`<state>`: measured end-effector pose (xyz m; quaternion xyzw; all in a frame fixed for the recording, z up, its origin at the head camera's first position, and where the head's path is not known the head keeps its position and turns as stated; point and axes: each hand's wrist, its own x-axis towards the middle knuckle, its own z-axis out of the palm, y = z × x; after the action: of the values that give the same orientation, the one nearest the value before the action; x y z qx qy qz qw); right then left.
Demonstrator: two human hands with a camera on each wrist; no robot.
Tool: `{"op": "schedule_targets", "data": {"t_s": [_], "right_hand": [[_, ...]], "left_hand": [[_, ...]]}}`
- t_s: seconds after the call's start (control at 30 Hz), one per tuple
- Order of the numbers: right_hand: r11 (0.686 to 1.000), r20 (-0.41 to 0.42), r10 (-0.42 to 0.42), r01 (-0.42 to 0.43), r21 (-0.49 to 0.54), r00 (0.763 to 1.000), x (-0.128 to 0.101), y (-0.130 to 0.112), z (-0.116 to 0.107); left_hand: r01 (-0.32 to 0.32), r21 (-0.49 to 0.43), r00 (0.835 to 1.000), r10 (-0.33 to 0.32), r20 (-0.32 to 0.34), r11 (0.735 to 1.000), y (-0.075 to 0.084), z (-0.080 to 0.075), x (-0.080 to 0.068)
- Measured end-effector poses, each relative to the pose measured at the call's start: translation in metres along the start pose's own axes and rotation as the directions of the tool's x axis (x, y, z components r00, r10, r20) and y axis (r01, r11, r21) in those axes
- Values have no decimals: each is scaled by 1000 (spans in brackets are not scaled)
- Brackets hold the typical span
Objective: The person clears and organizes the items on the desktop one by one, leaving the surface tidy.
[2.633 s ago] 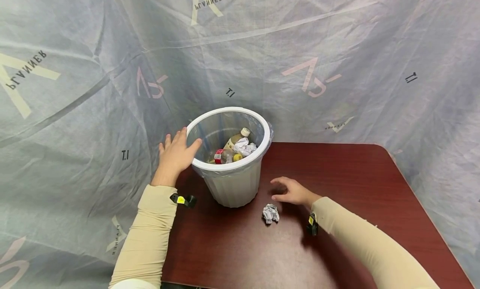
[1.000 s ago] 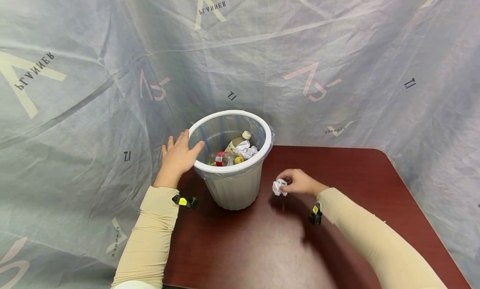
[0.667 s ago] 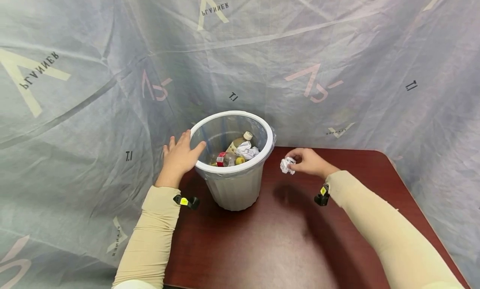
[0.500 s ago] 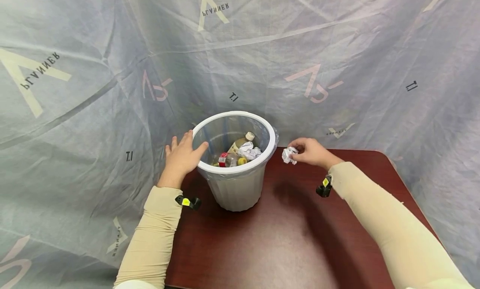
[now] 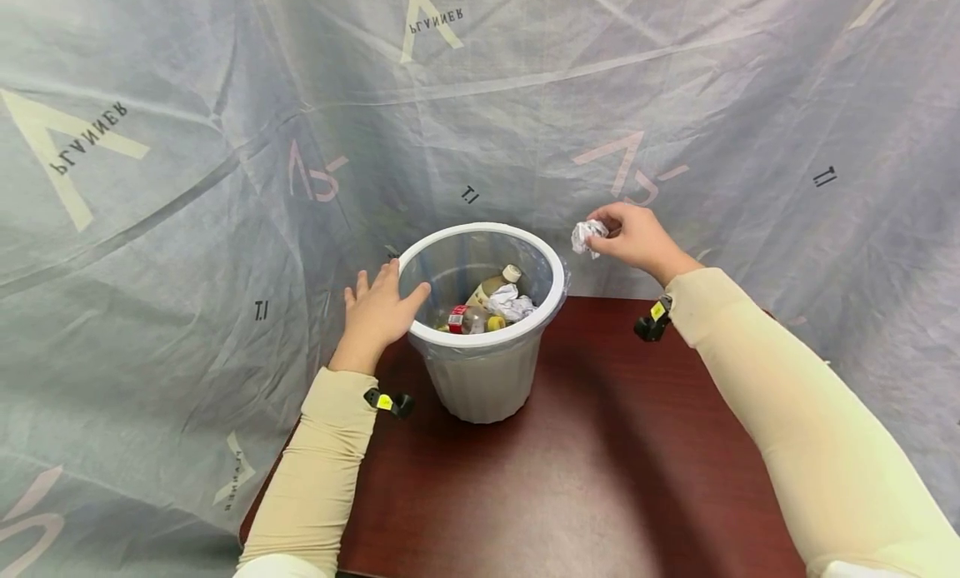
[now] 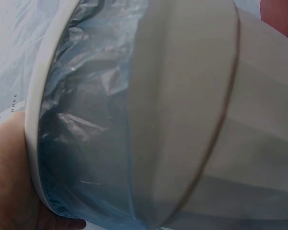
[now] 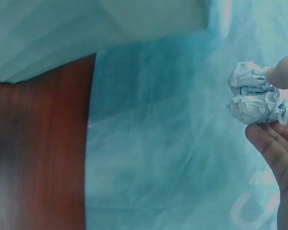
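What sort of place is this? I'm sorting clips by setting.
Probably a makeshift recording booth, not a lived-in room: grey printed fabric sheeting walls in a dark red wooden table, which bears only a white plastic waste bin. The left hand holds its rim; the right hand pinches a crumpled white paper ball.

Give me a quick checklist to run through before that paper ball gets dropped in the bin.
1. Right hand pinches the crumpled paper ball firmly: ok.
2. Ball above rim height: ok.
3. Ball over the bin's opening: not ok, it hangs right of the bin, outside the rim.
4. Left hand steadies the bin, thumb over its rim: ok.
5. Room inside above the bottles and paper: ok.
6. Liner seated all round the rim: cannot tell.
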<state>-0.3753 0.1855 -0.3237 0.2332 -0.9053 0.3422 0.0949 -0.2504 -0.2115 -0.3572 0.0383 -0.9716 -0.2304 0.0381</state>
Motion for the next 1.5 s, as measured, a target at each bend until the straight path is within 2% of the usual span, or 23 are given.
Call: {"op": "schedule_targets", "data": {"t_s": [0.2,0.5,0.73,0.9,1.2,1.4,1.5], "right_hand": [[998,-36,-64,63,-31,997,13,-27,1],[984,52,-146,151,-95,988,24,-53,16],[987,144,-119,132,-89,982,23,-54,24],[986,224,-108,133,-98,969,21,-50,26],[983,196,-137,157,-91,971,17,-42,20],[986,227,-111,136,-97,968,14,-38,22],[987,270,-102,132,-95,957,11,-35,30]], "left_hand": [[-3,-8,1000,3,6,1000,11,3,0],[-21,1,1000,21,4,1000,23,10,5],[-25,16,1000,25,-10,1000,27,14,7],[-24,28,1000,24,-12,999,27,14,7],[-22,24,1000,22,-14,999,26,15,8],[-17,27,1000,17,-7,1000,24,15,8],[-16,25,1000,16,-4,1000,24,15,8]]}}
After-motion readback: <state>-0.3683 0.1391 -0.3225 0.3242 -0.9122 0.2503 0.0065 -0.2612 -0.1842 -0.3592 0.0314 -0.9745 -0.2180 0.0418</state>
